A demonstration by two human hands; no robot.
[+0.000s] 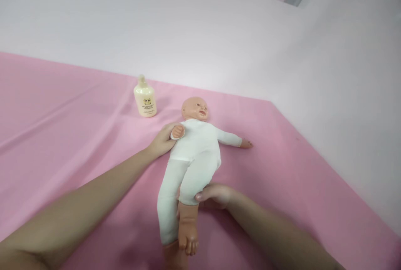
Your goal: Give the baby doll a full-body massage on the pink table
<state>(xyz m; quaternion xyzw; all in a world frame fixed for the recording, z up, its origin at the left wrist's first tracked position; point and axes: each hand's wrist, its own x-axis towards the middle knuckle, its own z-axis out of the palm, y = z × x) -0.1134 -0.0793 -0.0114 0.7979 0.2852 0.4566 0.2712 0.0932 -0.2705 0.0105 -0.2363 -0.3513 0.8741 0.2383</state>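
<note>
A: Nearest the camera, at lower left, is your left forearm [90,203], crossing the pink cloth [62,107] towards the middle.

B: And beyond it?

A: A cream bottle [145,99], upright on the cloth near the far edge. It stands apart from both your hands; the small print on its label cannot be read.

B: Next to the right, your left hand [165,140]?

A: It appears to grasp the doll's bent arm at the side of the chest, the doll's small fist showing just above. Your fingers are largely hidden.

B: Where does the doll [198,140] lie?

A: In the centre, on its back on the cloth, head at the far end and turned to the right. Its white clothing [188,178] covers trunk, arms and legs; hands and feet are bare.

B: Your right hand [216,197]?

A: Closed around one lower leg — thumb above, fingers passing beneath. That leg seems raised, crossing in front of the other. Farther right, the doll's free arm lies outstretched, untouched; your right forearm [275,232] enters from lower right.

B: How far along are you?

A: Midway, by judgement: the doll is laid out and both your holds appear taken. Left undone is the release of arm and leg — beyond that, this view does not settle what remains.
</note>
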